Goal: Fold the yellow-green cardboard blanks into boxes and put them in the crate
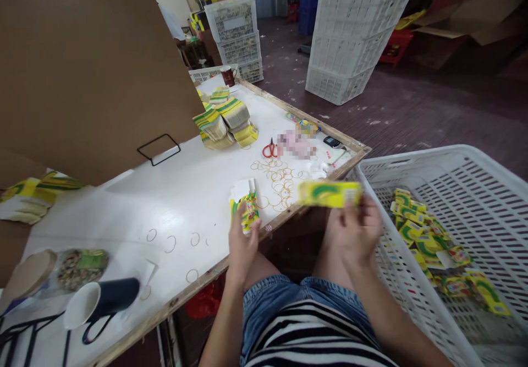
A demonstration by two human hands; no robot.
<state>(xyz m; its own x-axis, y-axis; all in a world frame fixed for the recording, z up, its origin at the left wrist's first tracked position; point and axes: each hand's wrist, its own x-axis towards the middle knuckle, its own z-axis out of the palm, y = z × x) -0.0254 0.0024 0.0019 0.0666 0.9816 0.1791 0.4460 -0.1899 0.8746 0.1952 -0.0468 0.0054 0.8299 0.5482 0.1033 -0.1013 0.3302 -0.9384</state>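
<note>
My left hand [243,240] is closed round a small stack of flat yellow-and-green cartons [251,204], held over the front edge of the white table [124,202]. In my right hand [361,226] is a single yellow box [325,194] with a green band, slightly blurred, between the table edge and the white plastic crate [454,163]. Similar yellow boxes [429,240] lie loosely inside that crate. Rubber bands [282,180] are scattered on the table just beyond my hands.
Bundles of folded cartons [226,119] sit farther back, with red-handled scissors [270,149] nearby. A dark mug [117,295] lies at the left near a jar of snacks [82,268]. Stacked white crates [350,37] stand on the floor. A large cardboard sheet [91,70] rises at the left.
</note>
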